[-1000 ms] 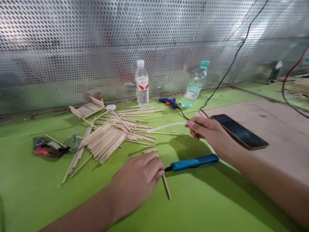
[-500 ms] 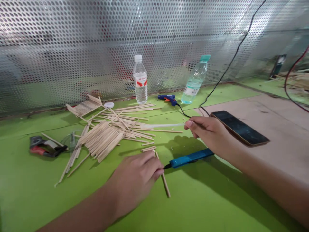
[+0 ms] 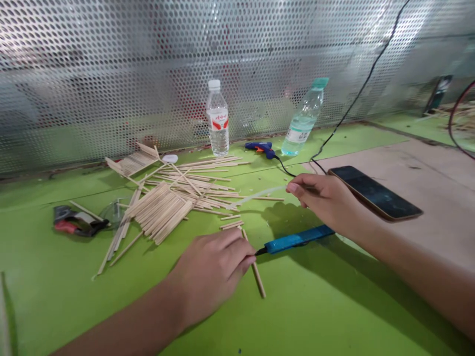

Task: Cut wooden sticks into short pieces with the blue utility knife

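Note:
My left hand [image 3: 211,269] lies curled on the green table, fingertips pinched on a short wooden stick [image 3: 256,272] that points toward me. A blue-handled tool [image 3: 297,240] rests on the table just right of those fingertips, its dark tip touching them. My right hand [image 3: 322,198] hovers above that tool, pinching one end of a long translucent glue stick [image 3: 256,195] that reaches left toward the pile of wooden sticks [image 3: 166,207].
Two water bottles [image 3: 217,121] [image 3: 304,121] and a blue glue gun [image 3: 260,147] with a black cord stand by the perforated metal wall. A dark phone [image 3: 374,192] lies on the brown board at right. Red-handled pliers [image 3: 74,225] lie at left.
Both hands keep their grips and stay almost still. The glue stick's far end has tilted slightly downward toward the stick pile, and the view has shifted a little.

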A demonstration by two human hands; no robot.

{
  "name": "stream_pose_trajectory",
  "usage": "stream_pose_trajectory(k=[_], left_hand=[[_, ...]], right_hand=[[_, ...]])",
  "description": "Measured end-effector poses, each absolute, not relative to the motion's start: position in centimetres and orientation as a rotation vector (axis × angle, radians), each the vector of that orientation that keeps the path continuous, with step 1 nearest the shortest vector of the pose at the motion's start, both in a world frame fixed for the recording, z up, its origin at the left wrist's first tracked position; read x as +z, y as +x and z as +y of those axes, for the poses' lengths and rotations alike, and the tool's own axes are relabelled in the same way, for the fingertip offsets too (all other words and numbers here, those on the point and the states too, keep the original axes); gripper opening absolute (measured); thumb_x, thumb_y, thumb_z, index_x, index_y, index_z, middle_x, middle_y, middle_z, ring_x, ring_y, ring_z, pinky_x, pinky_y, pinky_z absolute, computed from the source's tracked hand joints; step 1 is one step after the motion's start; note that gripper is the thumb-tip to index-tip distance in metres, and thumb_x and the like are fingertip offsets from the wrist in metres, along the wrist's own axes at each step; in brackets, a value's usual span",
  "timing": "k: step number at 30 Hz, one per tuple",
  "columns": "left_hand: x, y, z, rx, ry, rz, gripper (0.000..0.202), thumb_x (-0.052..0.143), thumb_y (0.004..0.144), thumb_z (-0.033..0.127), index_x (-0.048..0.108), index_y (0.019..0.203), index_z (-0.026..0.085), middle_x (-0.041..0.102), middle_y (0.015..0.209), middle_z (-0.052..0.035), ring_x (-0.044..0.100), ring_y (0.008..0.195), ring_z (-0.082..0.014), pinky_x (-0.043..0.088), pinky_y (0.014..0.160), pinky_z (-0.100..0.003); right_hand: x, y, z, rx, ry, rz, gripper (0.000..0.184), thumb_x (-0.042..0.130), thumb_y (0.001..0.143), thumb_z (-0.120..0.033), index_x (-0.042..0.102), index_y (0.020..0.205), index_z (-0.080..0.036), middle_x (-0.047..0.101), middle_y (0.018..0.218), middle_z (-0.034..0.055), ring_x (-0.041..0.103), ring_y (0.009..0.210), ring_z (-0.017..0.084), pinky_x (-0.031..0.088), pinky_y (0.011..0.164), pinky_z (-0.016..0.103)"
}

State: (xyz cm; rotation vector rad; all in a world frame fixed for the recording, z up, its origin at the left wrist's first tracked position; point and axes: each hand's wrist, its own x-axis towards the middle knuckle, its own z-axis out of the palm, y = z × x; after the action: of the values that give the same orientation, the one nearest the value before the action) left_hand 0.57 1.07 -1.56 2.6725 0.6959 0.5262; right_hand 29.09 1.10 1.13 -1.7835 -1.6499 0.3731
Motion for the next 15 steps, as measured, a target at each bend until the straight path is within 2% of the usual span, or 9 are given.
stream_pose_trajectory(k=[4, 8, 12, 15], left_hand=[[-1.55, 0.63, 1.10, 0.564, 2.662, 0.666, 0.018, 0.053, 0.100, 0.018, 0.072, 0.100, 0.016, 0.069, 0.087, -0.0009, 0.065, 0.073, -0.0127, 0.058, 0.063, -0.029], [-1.26, 0.73, 1.22, 0.485, 2.623, 0.683, 0.020, 0.053, 0.100, 0.018, 0.072, 0.101, 0.015, 0.070, 0.089, -0.0019, 0.066, 0.075, -0.0140, 0.059, 0.066, -0.031], [-1.09, 0.75, 1.32, 0.427, 2.541, 0.728, 0.022, 0.050, 0.102, 0.022, 0.072, 0.101, 0.019, 0.071, 0.091, -0.0028, 0.067, 0.077, -0.0157, 0.061, 0.068, -0.033], [-1.02, 0.77, 1.30, 0.411, 2.486, 0.761, 0.021, 0.051, 0.102, 0.025, 0.072, 0.098, 0.022, 0.071, 0.089, -0.0031, 0.068, 0.078, -0.0170, 0.061, 0.067, -0.035]], right_hand=[[1.25, 29.18, 1.07, 0.361, -1.793, -1.623, 0.036, 0.056, 0.090, -0.055, 0.067, 0.085, -0.021, 0.053, 0.059, -0.0012, 0.047, 0.054, 0.015, 0.032, 0.052, 0.030], [1.43, 29.20, 1.02, 0.364, -1.801, -1.623, 0.039, 0.056, 0.090, -0.058, 0.067, 0.086, -0.021, 0.054, 0.059, -0.0008, 0.044, 0.051, 0.014, 0.030, 0.049, 0.029], [1.50, 29.24, 1.01, 0.365, -1.793, -1.598, 0.042, 0.057, 0.090, -0.062, 0.066, 0.087, -0.021, 0.053, 0.058, -0.0004, 0.046, 0.052, 0.015, 0.031, 0.050, 0.030], [1.52, 29.27, 1.00, 0.379, -1.797, -1.572, 0.038, 0.057, 0.091, -0.058, 0.067, 0.087, -0.021, 0.054, 0.059, -0.0002, 0.047, 0.054, 0.015, 0.032, 0.052, 0.030]])
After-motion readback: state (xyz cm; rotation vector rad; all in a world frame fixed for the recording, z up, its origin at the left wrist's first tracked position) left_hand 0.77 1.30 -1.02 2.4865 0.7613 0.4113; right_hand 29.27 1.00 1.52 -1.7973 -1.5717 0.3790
